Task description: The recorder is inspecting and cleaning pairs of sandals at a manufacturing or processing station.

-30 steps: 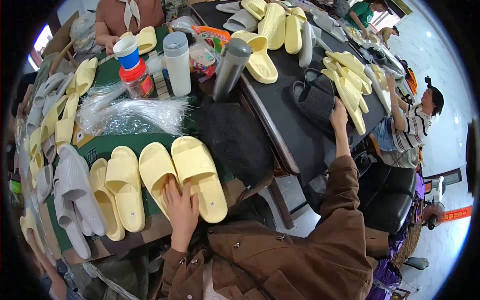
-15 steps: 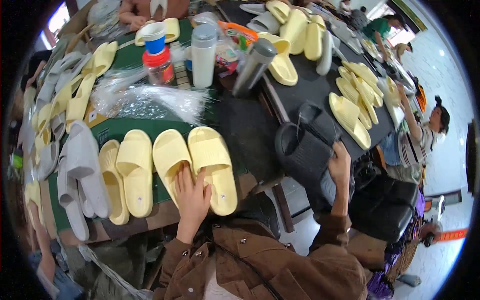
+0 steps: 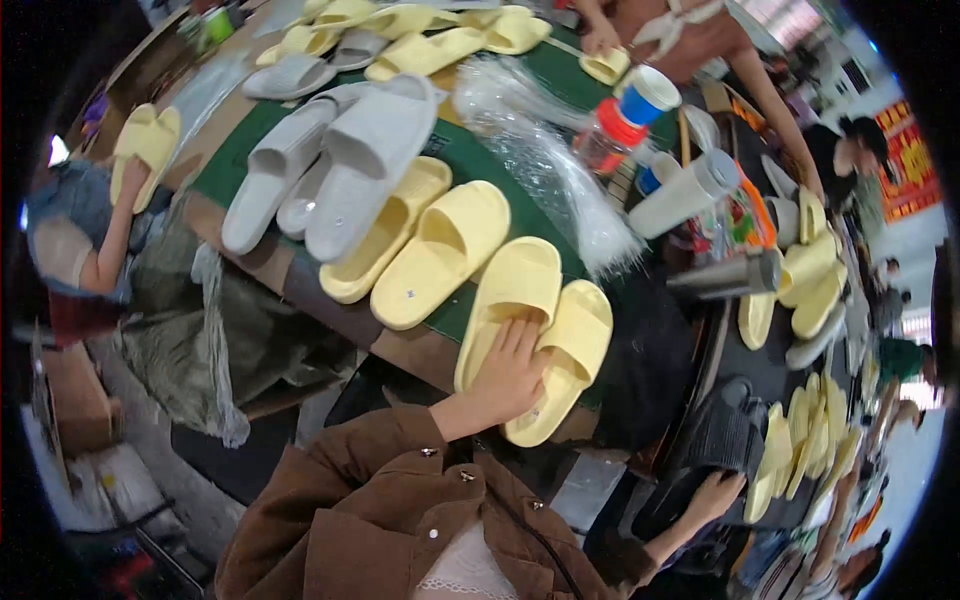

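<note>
Yellow slippers (image 3: 515,275) lie side by side under and just ahead of the left hand (image 3: 508,375), soles down, their heels near the edge of the table (image 3: 232,158); black slippers (image 3: 722,440) sit just beyond the right hand (image 3: 716,496), and whether the dark surface bears their weight cannot be told. A careless push of the left wrist could nudge the yellow heels past that near edge or skew the two out of line. The black ones seem taken at one end only, so a loose pinch could let them slip, and a swing outward could knock the cluster of yellow slippers (image 3: 770,470) standing close to the right of that hand. A sweep ahead and to the right of the left hand might tip the steel flask (image 3: 725,275). The left forearm rises from the lower edge, palm down, fingers stretched together into the strap opening of the nearer slipper; whether they pinch it cannot be made out. The right arm reaches low and outward, its fingers appearing curled round the end of the black footwear. Just left of the left hand sits a second yellow pair (image 3: 430,270).
</note>
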### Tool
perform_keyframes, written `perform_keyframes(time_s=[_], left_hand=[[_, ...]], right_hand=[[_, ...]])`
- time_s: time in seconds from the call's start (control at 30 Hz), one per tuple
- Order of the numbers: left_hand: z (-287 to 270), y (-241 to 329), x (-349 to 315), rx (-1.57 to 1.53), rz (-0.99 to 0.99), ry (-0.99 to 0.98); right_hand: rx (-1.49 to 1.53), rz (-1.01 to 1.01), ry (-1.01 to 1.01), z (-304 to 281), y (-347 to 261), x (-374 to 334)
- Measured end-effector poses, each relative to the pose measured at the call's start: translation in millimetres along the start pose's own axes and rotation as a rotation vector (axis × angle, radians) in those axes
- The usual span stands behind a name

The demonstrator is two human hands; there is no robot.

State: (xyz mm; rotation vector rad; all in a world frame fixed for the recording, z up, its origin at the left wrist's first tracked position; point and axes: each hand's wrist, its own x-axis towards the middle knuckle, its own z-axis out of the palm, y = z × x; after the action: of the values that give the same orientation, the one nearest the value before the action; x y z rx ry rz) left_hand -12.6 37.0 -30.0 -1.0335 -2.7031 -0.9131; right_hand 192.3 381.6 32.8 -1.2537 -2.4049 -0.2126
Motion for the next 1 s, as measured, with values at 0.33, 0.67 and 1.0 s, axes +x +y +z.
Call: perform_keyframes(time_s=[0.33,0.67,1.0], left_hand=[[-12.8,-29.5,-0.9,0.109,0.05,0.038],[-62.3,-95.5,-10.1,0.249,-0.033,0.035],[-88.3,-101.8,-27.0,0.142,-0.001,0.146]], right_hand=[[-0.044,0.057,-0.1,-0.1,9.3,5.9],[-0.082,0.079,-0.147,2.4,12.3,7.6],[-0.04,0.059,-0.096,15.2,25.7,11.4]])
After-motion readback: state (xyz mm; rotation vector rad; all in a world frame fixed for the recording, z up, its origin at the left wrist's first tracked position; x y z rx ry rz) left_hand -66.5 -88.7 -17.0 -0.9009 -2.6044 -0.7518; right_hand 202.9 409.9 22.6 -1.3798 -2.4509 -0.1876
